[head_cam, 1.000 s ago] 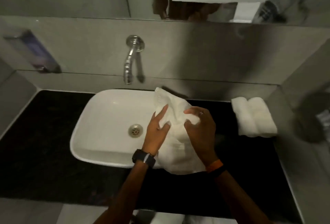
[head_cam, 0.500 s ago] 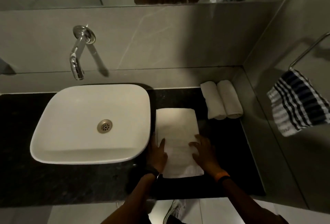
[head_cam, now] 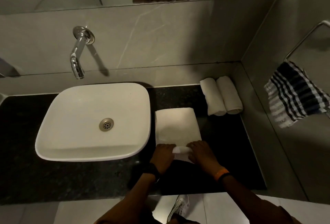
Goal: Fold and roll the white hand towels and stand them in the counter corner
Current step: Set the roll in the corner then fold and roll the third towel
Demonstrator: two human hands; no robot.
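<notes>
A folded white hand towel [head_cam: 176, 125] lies flat on the black counter [head_cam: 230, 161], just right of the basin. Its near end is curled into a short roll. My left hand [head_cam: 163, 155] grips the left side of that roll and my right hand [head_cam: 200, 153] grips the right side, fingers curled over it. Two rolled white towels [head_cam: 220, 96] lie side by side in the back right corner of the counter, against the wall.
A white basin [head_cam: 92, 122] fills the counter's left-middle, with a chrome wall tap [head_cam: 78, 58] above it. A striped cloth [head_cam: 296, 95] hangs from a rail on the right wall. A mirror runs along the top. The counter's front edge is near my wrists.
A second ago both hands were handling the towel over the basin's edge. It then lay flat as a folded strip under my palms. Now its near end is rolled up under my fingers.
</notes>
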